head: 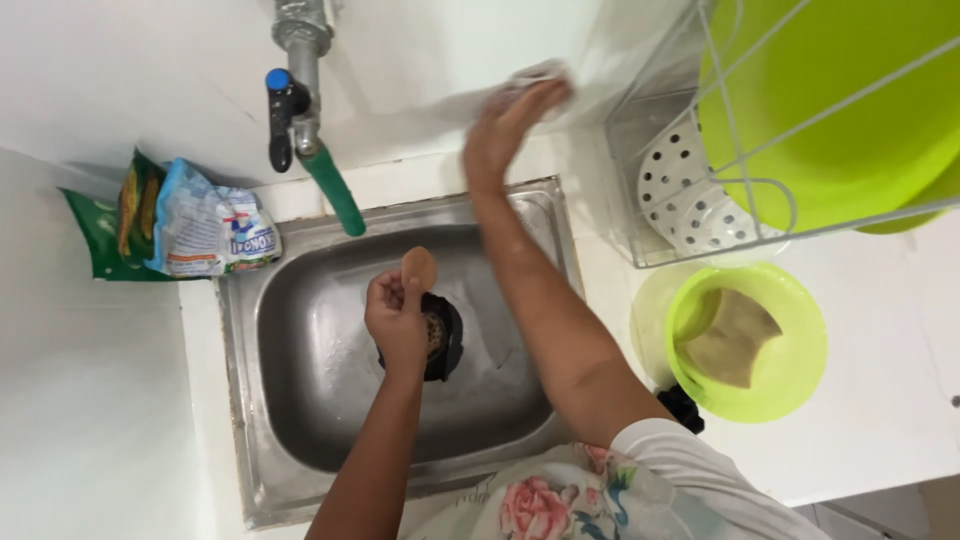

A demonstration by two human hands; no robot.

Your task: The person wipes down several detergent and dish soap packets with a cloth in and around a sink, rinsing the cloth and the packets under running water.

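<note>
Holding small tan disc (418,267), probably light, stiff, slippery: my left hand (397,318) pinches its lower edge. Right hand (505,130), fingers pressed on pale cloth (540,76), soft, beyond sink (300,400).

Our left hand (397,318): raised mid-frame, fingers curled shut, pinching at the fingertips, forearm running up from below.
Our right hand (508,125): arm stretched far forward, palm down, fingers pressed flat.
</note>
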